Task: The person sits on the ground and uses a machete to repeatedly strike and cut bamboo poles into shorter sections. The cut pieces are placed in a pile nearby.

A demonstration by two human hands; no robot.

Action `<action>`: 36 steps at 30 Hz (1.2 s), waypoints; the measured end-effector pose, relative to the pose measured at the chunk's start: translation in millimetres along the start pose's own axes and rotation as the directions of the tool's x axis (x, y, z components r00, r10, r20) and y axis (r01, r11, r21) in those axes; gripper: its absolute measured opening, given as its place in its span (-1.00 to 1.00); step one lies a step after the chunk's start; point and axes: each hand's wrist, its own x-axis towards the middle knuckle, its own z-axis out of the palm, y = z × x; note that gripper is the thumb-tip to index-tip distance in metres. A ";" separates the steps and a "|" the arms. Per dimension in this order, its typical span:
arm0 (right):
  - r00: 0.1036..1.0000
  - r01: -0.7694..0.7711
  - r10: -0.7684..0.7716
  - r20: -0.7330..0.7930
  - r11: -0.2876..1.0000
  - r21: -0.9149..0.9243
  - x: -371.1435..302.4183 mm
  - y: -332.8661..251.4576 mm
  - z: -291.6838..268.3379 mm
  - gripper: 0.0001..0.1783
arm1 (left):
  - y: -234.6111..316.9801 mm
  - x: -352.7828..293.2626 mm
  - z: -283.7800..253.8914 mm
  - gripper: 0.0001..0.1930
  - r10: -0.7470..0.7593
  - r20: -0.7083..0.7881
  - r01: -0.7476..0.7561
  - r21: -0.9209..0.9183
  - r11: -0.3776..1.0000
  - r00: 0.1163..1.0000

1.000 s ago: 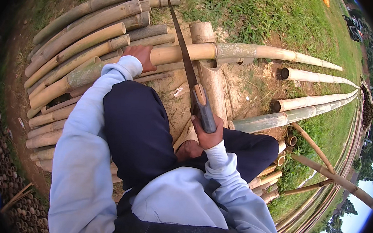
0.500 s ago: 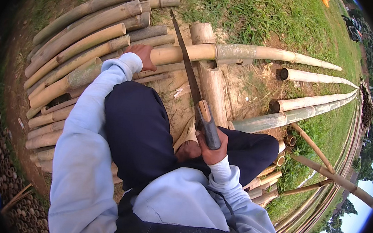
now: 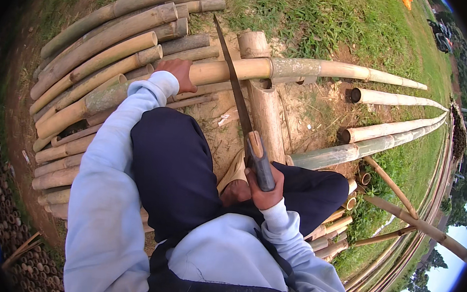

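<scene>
My left hand is closed over a long bamboo pole, which runs from the left stack across to the far right. In my right hand is the dark handle of a handsaw. Its long blade points away from me and crosses the pole to the right of my left hand; whether the teeth are cutting into the bamboo I cannot tell. Just right of the blade, the pole rests across a thick bamboo support on the ground. My bare foot is beside the saw handle.
Cut bamboo lengths lie stacked on the left. More long poles stretch away to the right over grass. A slanted bamboo frame stands at the lower right. Many short bamboo pieces fill the lower left.
The saw has shifted slightly toward me along its length. My left hand stays on the pole in nearly the same place.
</scene>
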 end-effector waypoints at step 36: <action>0.999 0.039 -0.039 0.001 0.999 -0.019 65.5 -8.0 14.6 -0.83 | 7.1 2.5 27.1 -0.37 0.048 -0.247 -0.023 0.102 0.995 0.968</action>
